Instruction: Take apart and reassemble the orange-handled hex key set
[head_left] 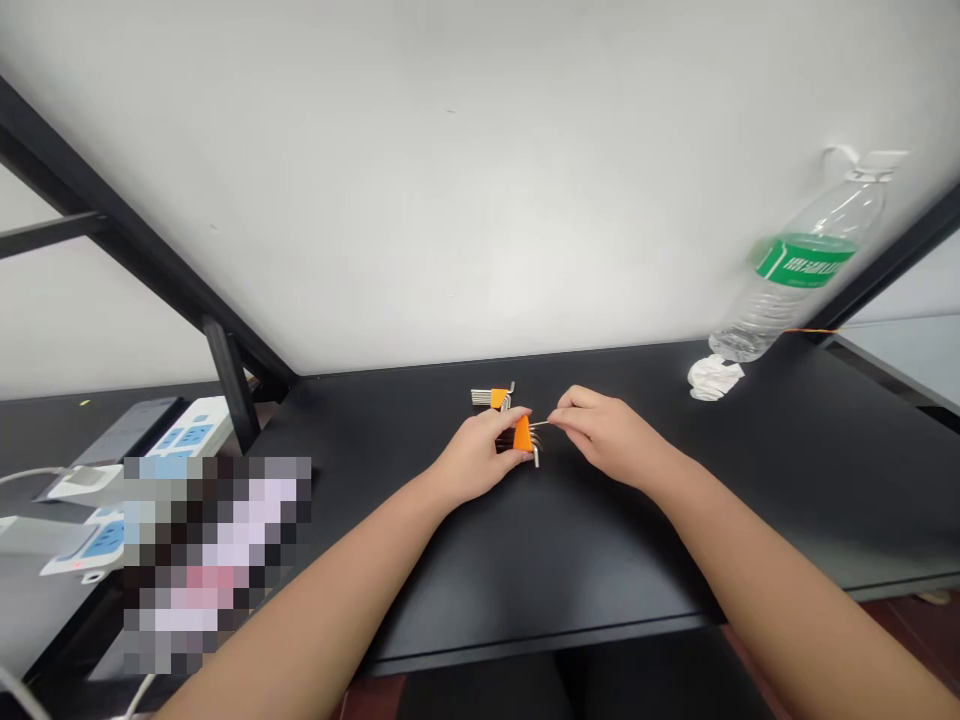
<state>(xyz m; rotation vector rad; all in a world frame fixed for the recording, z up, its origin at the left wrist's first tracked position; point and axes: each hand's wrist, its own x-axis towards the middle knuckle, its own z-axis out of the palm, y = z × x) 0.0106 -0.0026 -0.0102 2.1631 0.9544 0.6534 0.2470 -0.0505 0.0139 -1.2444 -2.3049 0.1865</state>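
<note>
Looking forward and down from the person's head, the view centres on two bare forearms reaching across a black table (570, 570) toward a small hex key set. The left hand (480, 455) is closed, its fingers curled over an orange plastic holder (523, 434), which sits at the table's middle with steel keys fanning out from it. The holder's lower end seems to rest on the tabletop, though the fingers hide part of it. The right hand (611, 437) is nearly closed, with its thumb and forefinger pinching the end of a thin steel hex key (539, 424) that runs out from the holder. Its remaining fingers curl loosely beside the pinch. Just beyond the left hand, a second hex key set (491, 398) lies on the table, its orange holder gathering a row of short steel keys. Farther right, near the table's back edge, a crumpled white tissue (715, 378) sits beside the base of a clear plastic water bottle (795, 265) with a green label. A white wall (480, 180) rises behind the table. Along the left side, a white power strip (191, 435) with blue sockets lies on a lower surface, partly beside a pixelated patch (214, 560) that hides whatever lies beneath it.
</note>
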